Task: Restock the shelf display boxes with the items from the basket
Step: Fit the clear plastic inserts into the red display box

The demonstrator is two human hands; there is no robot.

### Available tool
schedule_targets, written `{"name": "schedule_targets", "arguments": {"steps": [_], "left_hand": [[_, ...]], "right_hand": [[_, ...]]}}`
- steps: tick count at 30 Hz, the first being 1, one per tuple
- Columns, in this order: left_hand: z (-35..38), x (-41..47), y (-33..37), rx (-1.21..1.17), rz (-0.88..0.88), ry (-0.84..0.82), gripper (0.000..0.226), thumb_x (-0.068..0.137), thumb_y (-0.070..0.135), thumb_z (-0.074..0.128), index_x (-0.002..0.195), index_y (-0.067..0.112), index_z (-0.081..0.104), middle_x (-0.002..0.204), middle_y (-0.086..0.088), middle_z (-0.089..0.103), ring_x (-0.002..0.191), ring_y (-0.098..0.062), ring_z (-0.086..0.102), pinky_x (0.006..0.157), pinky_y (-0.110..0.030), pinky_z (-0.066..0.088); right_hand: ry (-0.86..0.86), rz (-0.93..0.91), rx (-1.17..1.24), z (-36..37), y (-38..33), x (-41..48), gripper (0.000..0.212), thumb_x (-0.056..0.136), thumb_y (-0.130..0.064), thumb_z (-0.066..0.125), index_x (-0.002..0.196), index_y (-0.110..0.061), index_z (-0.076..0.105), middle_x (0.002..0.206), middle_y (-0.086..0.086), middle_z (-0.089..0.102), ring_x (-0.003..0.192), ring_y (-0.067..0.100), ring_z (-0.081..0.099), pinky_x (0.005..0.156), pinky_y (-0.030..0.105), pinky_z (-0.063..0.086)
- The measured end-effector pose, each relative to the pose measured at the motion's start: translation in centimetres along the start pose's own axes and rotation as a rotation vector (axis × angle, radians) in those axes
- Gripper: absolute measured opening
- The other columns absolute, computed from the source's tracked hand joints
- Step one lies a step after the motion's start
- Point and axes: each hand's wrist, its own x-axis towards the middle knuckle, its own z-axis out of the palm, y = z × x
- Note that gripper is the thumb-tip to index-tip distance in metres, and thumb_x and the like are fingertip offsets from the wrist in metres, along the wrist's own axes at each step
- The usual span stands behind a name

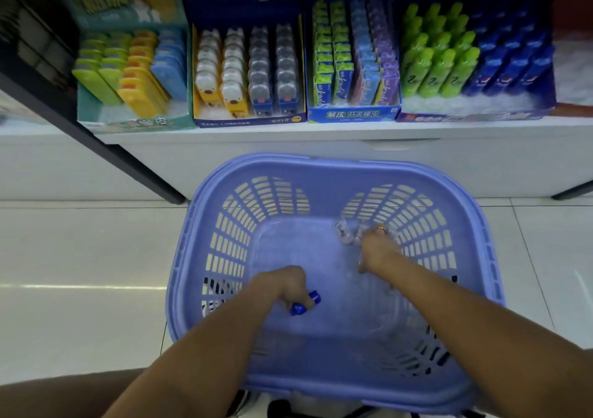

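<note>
Nearest you, two bare forearms (199, 353) reach down into the purple basket (321, 164) on the floor.

Left: your left hand (285, 284) is clenched round a small blue bottle (306, 303) low over the basket's near-left floor, with both ends of the bottle showing past the fingers.

Right: your right hand (378, 249) lies on a cluster of clear packets (348, 231) at the far-right floor. Blur hides whether its fingers have closed on them.

Above: four display boxes stand side by side on the shelf (288, 132). The rightmost box (465, 116) holds green bottles (439, 61) and matching blue bottles (513, 64).

Handling, as a judgement: the small bottle looks light, stiff and smooth, so pinch it across the body, not the cap. The packets look slippery and crinkly and are best gathered with a loose scoop.
</note>
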Motion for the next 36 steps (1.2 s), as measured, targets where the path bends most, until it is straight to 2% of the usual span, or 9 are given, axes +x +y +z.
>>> {"name": "schedule_targets", "arguments": {"steps": [2,4,6,10,14,19,24,32,36], "left_hand": [[-1.6,-0.8,0.4,-0.136,0.022,0.05,0.03,0.079,0.033,0.07,0.076,0.002,0.069,0.07,-0.011,0.06,0.061,-0.02,0.051,0.06,-0.027,0.041],[-3.4,-1.9,0.8,-0.371,0.074,0.079,0.023,0.082,0.03,0.069,0.079,0.007,0.067,0.072,-0.011,0.058,0.061,-0.019,0.052,0.062,-0.026,0.046],[-5.2,-3.4,1.3,-0.698,0.123,0.12,0.015,0.083,0.02,0.072,0.083,0.008,0.062,0.072,-0.008,0.056,0.062,-0.017,0.057,0.061,-0.024,0.054],[-8.4,-7.4,1.8,-1.07,0.279,0.295,0.009,0.084,0.011,0.07,0.087,0.014,0.062,0.074,-0.003,0.059,0.055,-0.006,0.06,0.059,-0.017,0.055],[-10.5,-12.0,2.6,-1.172,0.448,0.516,0.012,0.085,0.007,0.066,0.095,0.014,0.067,0.075,-0.001,0.063,0.058,-0.005,0.059,0.06,-0.015,0.052],[-11.9,-16.4,4.1,-1.196,0.661,0.763,0.025,0.085,0.0,0.062,0.103,0.016,0.07,0.089,-0.002,0.068,0.069,-0.008,0.062,0.072,-0.018,0.055],[-12.7,-19.5,5.3,-1.037,0.733,0.914,0.032,0.083,-0.003,0.065,0.103,0.021,0.07,0.095,0.006,0.072,0.083,-0.005,0.064,0.078,-0.015,0.051],[-14.7,-20.7,10.9,-0.867,0.869,0.967,0.036,0.08,-0.007,0.066,0.092,0.026,0.073,0.105,0.011,0.071,0.103,-0.006,0.065,0.082,-0.013,0.048],[-15.3,-19.5,14.0,-0.938,0.884,0.967,0.03,0.08,0.008,0.071,0.101,0.029,0.071,0.1,0.006,0.073,0.092,-0.008,0.068,0.079,-0.016,0.051]], "right_hand": [[-0.101,-0.001,0.138,-1.8,-0.2,-0.4,0.07,0.073,-0.039,0.075,0.127,-0.004,0.048,0.129,0.016,0.053,0.124,0.027,0.049,0.097,0.03,0.043],[-0.211,-0.036,0.521,-3.6,-0.2,-1.0,0.029,0.079,-0.025,0.072,0.093,-0.003,0.061,0.084,0.009,0.069,0.085,0.016,0.07,0.073,0.024,0.053],[-0.388,-0.092,0.989,-5.6,-0.7,-2.2,0.008,0.086,-0.007,0.065,0.083,-0.004,0.057,0.066,0.005,0.061,0.058,0.007,0.063,0.062,0.019,0.055],[-0.52,-0.315,1.343,-10.4,-0.6,-4.8,0.024,0.085,0.009,0.059,0.1,-0.009,0.051,0.081,0.005,0.055,0.07,0.015,0.059,0.071,0.027,0.058],[-0.444,-0.596,1.501,-15.4,-0.7,-7.8,0.028,0.076,0.001,0.064,0.098,-0.014,0.055,0.074,-0.003,0.06,0.063,0.012,0.062,0.06,0.021,0.055],[-0.221,-0.726,1.456,-19.1,-1.8,-10.6,0.016,0.074,-0.021,0.068,0.087,-0.022,0.06,0.069,-0.001,0.061,0.058,0.013,0.056,0.055,0.018,0.049],[0.021,-0.7,1.232,-21.3,-0.9,-12.2,0.01,0.081,-0.016,0.071,0.087,-0.021,0.065,0.062,-0.006,0.057,0.054,0.01,0.053,0.051,0.018,0.046],[0.186,-0.702,1.258,-22.8,2.5,-14.2,0.03,0.07,-0.04,0.07,0.09,-0.019,0.067,0.067,-0.003,0.058,0.051,0.013,0.053,0.048,0.021,0.046],[0.267,-0.693,1.264,-23.0,5.9,-14.3,0.019,0.08,-0.028,0.069,0.095,-0.017,0.068,0.069,-0.004,0.061,0.052,0.013,0.054,0.049,0.02,0.045]]}}
